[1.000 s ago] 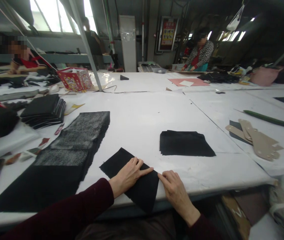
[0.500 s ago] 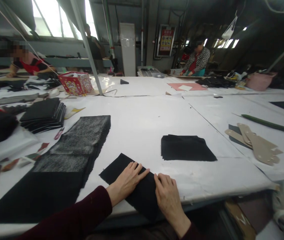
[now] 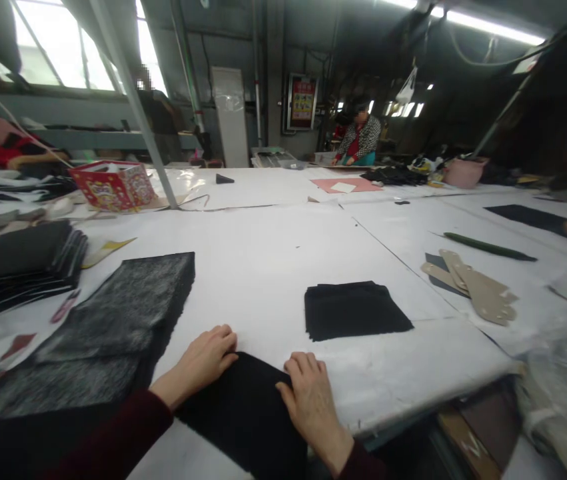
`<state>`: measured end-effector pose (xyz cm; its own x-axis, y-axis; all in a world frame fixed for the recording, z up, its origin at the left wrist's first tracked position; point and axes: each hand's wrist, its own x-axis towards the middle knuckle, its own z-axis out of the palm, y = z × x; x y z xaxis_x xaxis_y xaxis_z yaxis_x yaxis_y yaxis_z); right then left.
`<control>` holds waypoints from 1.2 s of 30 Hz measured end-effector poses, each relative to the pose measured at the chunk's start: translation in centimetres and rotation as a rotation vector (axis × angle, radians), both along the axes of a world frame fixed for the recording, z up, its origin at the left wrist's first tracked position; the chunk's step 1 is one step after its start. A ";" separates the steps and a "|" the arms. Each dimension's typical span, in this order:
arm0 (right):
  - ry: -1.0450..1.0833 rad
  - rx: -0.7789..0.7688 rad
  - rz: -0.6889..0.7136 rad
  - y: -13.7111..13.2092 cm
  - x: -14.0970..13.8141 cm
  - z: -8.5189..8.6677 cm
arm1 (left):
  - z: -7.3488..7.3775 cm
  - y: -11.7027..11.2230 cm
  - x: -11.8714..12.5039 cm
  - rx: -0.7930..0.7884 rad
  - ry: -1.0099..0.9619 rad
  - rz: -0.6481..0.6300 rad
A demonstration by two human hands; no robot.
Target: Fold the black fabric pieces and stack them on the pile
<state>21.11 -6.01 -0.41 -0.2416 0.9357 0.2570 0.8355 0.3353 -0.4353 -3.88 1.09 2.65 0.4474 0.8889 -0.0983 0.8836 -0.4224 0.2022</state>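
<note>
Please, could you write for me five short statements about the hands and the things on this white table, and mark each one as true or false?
1. The left hand and the right hand are both at the same black cloth. True.
2. The small black stack lies under the left hand. False: it lies apart from both hands, farther away and to the right.
3. The long green object lies beyond the beige pieces. True.
4. The red patterned box is held by the right hand. False: it stands on the far left of the table, away from both hands.
5. A white piece lies on the pink sheet. True.
</note>
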 end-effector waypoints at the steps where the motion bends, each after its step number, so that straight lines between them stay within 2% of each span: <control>1: 0.023 -0.024 0.002 0.0 -0.1 -0.1 | 0.1 -0.1 0.1 -0.032 -0.015 -0.011; 4: 0.108 -0.086 -0.005 -0.6 0.5 -1.1 | 0.8 -0.6 0.5 -0.150 -0.128 -0.009; 8: 0.245 -0.284 0.016 -1.5 4.1 -2.5 | 1.9 -1.0 2.4 -0.400 -0.414 0.033; 10: 0.287 -0.415 0.068 -1.1 6.8 -2.0 | 2.3 -0.5 4.5 -0.481 -0.544 0.047; 12: 0.315 -0.471 0.072 0.1 9.9 -0.6 | 2.4 0.8 7.2 -0.528 -0.605 0.063; 14: 0.308 -0.430 0.009 2.3 13.1 1.6 | 2.3 2.8 10.6 -0.483 -0.620 0.070; 17: 0.128 -0.310 -0.066 7.2 17.8 4.6 | 2.0 6.6 16.0 -0.223 -0.637 0.042; 19: -0.068 -0.260 -0.115 10.8 20.2 5.8 | 1.6 9.3 19.3 -0.051 -0.587 0.044; 21: -0.252 -0.230 -0.181 14.3 21.8 6.1 | 1.1 11.7 21.9 0.045 -0.485 0.083; 24: -0.363 -0.191 -0.244 18.3 22.6 5.1 | 0.2 14.3 24.2 0.074 -0.389 0.129; 27: -0.383 -0.140 -0.261 20.4 22.3 3.3 | -0.6 15.3 24.9 0.097 -0.358 0.148; 31: -0.366 -0.040 -0.268 20.6 21.5 1.4 | -0.6 14.5 24.7 0.149 -0.364 0.111; 34: -0.337 0.026 -0.256 20.0 20.7 0.7 | -0.3 13.3 24.4 0.167 -0.403 0.060; 36: -0.315 0.058 -0.239 19.9 20.2 0.3 | -0.2 12.8 24.2 0.139 -0.465 0.075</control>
<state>41.35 13.93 -0.09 -0.0943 0.9613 0.2590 0.9825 0.1318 -0.1315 20.29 13.92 2.49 0.3498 0.9110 0.2186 0.7423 -0.4119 0.5286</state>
